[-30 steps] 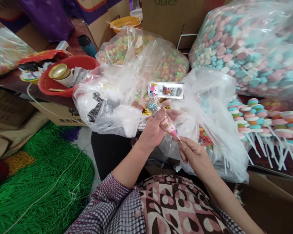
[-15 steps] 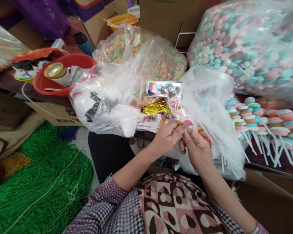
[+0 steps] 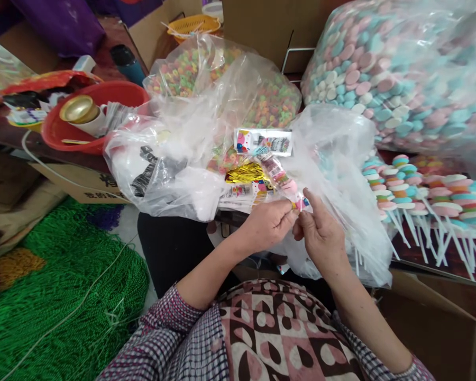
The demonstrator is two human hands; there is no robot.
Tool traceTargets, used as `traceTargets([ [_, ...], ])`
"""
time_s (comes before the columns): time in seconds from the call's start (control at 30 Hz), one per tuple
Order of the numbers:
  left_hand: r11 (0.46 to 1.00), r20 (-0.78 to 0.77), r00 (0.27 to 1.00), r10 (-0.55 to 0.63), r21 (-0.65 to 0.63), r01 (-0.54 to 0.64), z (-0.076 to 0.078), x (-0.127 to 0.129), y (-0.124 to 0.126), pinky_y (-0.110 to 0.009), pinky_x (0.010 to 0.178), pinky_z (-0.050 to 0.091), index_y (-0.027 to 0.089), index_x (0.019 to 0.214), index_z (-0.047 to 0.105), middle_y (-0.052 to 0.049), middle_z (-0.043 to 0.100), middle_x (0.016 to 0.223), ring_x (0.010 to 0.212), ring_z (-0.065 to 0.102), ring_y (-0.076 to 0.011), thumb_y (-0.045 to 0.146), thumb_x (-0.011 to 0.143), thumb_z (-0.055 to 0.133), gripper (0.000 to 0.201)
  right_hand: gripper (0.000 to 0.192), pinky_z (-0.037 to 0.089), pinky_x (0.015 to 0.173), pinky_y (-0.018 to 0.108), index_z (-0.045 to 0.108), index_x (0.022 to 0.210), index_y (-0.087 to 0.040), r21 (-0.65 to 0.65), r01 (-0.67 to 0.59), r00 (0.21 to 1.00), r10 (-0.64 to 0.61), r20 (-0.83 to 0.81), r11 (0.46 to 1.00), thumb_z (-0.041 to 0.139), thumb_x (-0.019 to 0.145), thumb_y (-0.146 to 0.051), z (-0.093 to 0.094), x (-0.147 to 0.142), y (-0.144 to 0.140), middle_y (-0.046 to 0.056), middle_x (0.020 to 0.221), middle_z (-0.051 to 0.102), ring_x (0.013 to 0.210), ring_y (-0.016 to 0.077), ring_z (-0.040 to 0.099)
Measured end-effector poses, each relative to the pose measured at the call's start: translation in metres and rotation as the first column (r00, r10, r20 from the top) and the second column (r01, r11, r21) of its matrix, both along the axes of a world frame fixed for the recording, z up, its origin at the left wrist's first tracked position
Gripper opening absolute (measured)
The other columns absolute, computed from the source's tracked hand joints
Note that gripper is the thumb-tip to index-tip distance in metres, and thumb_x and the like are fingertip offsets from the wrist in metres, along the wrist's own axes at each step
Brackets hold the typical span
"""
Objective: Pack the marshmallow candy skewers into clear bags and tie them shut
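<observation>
Since a second ago, the small candy packet has been swung from a tilted hold to pointing up-left at frame centre, and the hands have been drawn together at its lower end. The left hand is pinched narrowly on that end; the right hand is closed to a fingertip pinch just beside it, apparently on a gold twist tie.
</observation>
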State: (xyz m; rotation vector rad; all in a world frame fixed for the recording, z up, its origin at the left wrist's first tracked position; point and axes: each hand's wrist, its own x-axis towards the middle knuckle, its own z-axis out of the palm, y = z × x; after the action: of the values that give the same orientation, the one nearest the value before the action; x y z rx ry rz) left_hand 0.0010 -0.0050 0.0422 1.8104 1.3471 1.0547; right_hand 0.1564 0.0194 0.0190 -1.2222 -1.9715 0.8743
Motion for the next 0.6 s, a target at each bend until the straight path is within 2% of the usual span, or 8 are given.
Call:
traceTargets([
  [0.13,0.997,0.165,0.986,-0.035,-0.058,0.045,-0.003,0.000,0.000,-0.028,0.072,0.041,0.020,0.065,0.054,-0.001,0.065,0.067,0.068,0.058,-0.0151,0.027,0.096,0.039,0.035,0.041,0.044,0.052,0.029,0.060,0.131,-0.019,0.003,0.009,0.999,-0.009,-0.039,1.000,0.042,0.099,-0.039,-0.003,-0.002,-0.004,-0.004,0.056,0.055,0.049,0.0155,0.054],
  [0.27,0.976,0.312,0.946,0.093,-0.218,-0.024,-0.005,-0.007,0.002,-0.027,0.070,0.042,0.019,0.069,0.061,0.000,0.066,0.070,0.069,0.057,-0.0149,0.035,0.090,0.057,0.027,0.039,0.044,0.054,0.029,0.063,0.129,-0.021,0.036,0.064,0.993,-0.061,-0.099,0.997,0.044,0.099,-0.038,-0.004,-0.003,-0.006,-0.004,0.058,0.056,0.050,0.0143,0.052],
  [0.33,0.960,0.498,0.850,0.169,-0.278,-0.028,-0.005,-0.010,0.004,-0.028,0.076,0.045,0.019,0.085,0.067,-0.002,0.069,0.083,0.080,0.061,-0.0166,0.044,0.085,0.066,0.025,0.038,0.044,0.055,0.028,0.065,0.126,-0.020,0.040,0.080,0.992,-0.076,-0.098,0.996,0.043,0.099,-0.038,-0.003,-0.004,-0.007,-0.004,0.057,0.055,0.049,0.0136,0.052],
  [0.4,0.953,0.711,0.668,0.217,-0.304,0.013,-0.005,-0.010,0.006,-0.030,0.084,0.047,0.019,0.097,0.069,-0.004,0.071,0.096,0.092,0.063,-0.0183,0.050,0.082,0.068,0.034,0.039,0.043,0.055,0.028,0.067,0.123,-0.020,0.033,0.079,0.994,-0.076,-0.079,0.996,0.042,0.099,-0.038,-0.002,-0.005,-0.009,-0.004,0.056,0.054,0.048,0.0137,0.052],
  [0.47,0.948,0.829,0.505,0.241,-0.311,0.058,-0.007,-0.004,0.008,-0.031,0.089,0.047,0.020,0.098,0.071,-0.005,0.071,0.100,0.096,0.063,-0.0187,0.054,0.082,0.067,0.038,0.039,0.044,0.054,0.028,0.066,0.124,-0.021,0.047,0.068,0.997,-0.066,-0.046,0.997,0.043,0.099,-0.039,-0.003,-0.008,-0.012,-0.004,0.055,0.055,0.048,0.0145,0.053],
  [0.53,0.939,0.869,0.411,0.274,-0.335,0.081,-0.008,0.003,0.009,-0.033,0.090,0.047,0.019,0.094,0.072,-0.006,0.072,0.097,0.097,0.064,-0.0191,0.055,0.081,0.069,0.038,0.038,0.044,0.055,0.028,0.065,0.125,-0.021,0.087,0.053,0.999,-0.053,0.006,0.995,0.043,0.099,-0.039,-0.004,-0.011,-0.014,-0.003,0.056,0.057,0.048,0.0155,0.054],
  [0.6,0.935,0.887,0.357,0.291,-0.343,0.089,-0.009,0.010,0.009,-0.033,0.090,0.048,0.018,0.090,0.072,-0.006,0.072,0.092,0.098,0.065,-0.0202,0.053,0.080,0.071,0.036,0.037,0.044,0.055,0.028,0.066,0.120,-0.021,0.137,0.037,0.997,-0.045,0.057,0.990,0.041,0.099,-0.038,-0.005,-0.014,-0.016,-0.001,0.058,0.060,0.049,0.0164,0.055],
])
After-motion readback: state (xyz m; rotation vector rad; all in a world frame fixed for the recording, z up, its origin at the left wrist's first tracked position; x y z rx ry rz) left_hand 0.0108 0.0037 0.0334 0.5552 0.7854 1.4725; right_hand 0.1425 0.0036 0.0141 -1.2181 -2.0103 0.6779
